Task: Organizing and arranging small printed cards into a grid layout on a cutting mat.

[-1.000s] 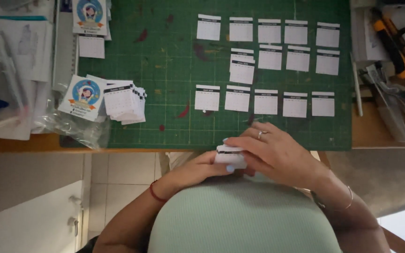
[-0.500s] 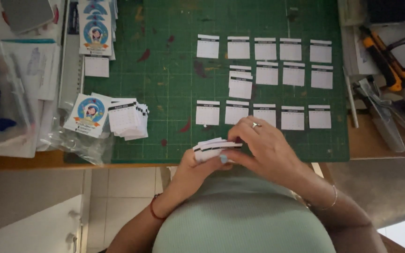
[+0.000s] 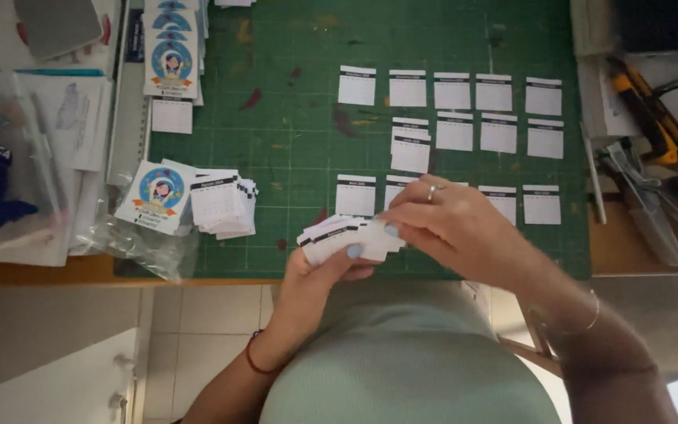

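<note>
Both hands raised further over the green gridded cutting mat since the earlier frame; small stack of white paper slips with black top bands fanned wider. Stack clasped in left hand, fingers curled shut beneath, above mat's near edge. Right hand pinched closed on stack's right end. 14 matching slips laid in rows beyond

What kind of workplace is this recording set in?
Probably a home craft or paper-goods desk. A green cutting mat covers the bench, small white cards lie on it in rows, and a yellow utility knife and a metal ruler sit at the sides.
</note>
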